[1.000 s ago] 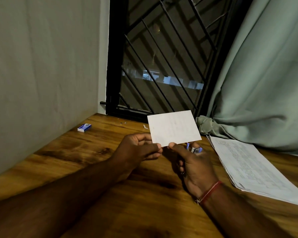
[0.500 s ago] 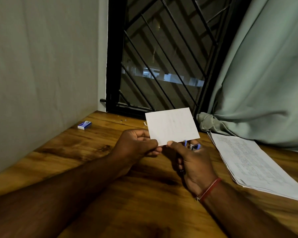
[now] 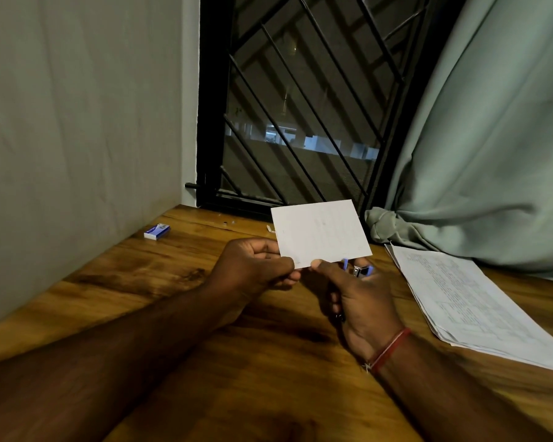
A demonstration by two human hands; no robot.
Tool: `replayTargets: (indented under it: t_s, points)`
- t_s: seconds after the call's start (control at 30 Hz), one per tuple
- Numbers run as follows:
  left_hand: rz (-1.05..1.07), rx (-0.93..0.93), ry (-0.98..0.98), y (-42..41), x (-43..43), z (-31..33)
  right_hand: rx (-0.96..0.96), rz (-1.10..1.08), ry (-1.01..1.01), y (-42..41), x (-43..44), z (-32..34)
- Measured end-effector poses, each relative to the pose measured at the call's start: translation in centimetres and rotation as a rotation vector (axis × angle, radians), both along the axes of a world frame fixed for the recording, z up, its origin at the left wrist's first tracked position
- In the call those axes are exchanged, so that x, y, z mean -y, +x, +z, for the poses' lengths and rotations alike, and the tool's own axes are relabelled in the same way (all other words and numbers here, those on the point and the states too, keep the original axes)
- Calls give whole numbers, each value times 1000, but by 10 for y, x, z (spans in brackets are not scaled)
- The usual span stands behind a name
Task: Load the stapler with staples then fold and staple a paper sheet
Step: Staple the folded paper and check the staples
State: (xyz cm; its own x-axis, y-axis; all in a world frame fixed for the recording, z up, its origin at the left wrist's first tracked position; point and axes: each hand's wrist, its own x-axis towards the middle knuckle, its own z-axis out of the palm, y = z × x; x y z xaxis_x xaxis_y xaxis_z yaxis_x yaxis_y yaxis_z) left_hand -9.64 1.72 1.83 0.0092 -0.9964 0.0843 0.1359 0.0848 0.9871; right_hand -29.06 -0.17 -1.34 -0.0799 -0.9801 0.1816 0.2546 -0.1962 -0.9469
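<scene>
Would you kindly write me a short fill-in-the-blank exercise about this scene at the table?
1. The left hand and right hand together pinch a folded ____.
2. The right hand also holds a blue ____.
3. The small blue-and-white box lies near the ____, left of the hands.
Missing words: paper; stapler; wall.

Nothing legible anywhere. Stack of sheets [image 3: 470, 301] on the table's right side carried dense printed lines plus a grid-like block, all too small and blurred to read. Folded sheet [image 3: 321, 232], held up mid-frame, showed only faint grey marks, no letters or nos. made out. Small blue and white box [image 3: 156, 231] by the wall had some print on its top, brand unreadable. Stapler [image 3: 359, 270]: only its tip showed, markings couldn't be told.
</scene>
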Motion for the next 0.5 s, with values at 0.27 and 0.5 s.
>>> replayTargets:
  t_s: [0.27,0.5]
  points:
    - [4,43,-24,1,-1,-3,-3,49,-26,3,-11,6]
    - [21,45,-49,-4,1,-5,-79,-29,-153,13,-22,13]
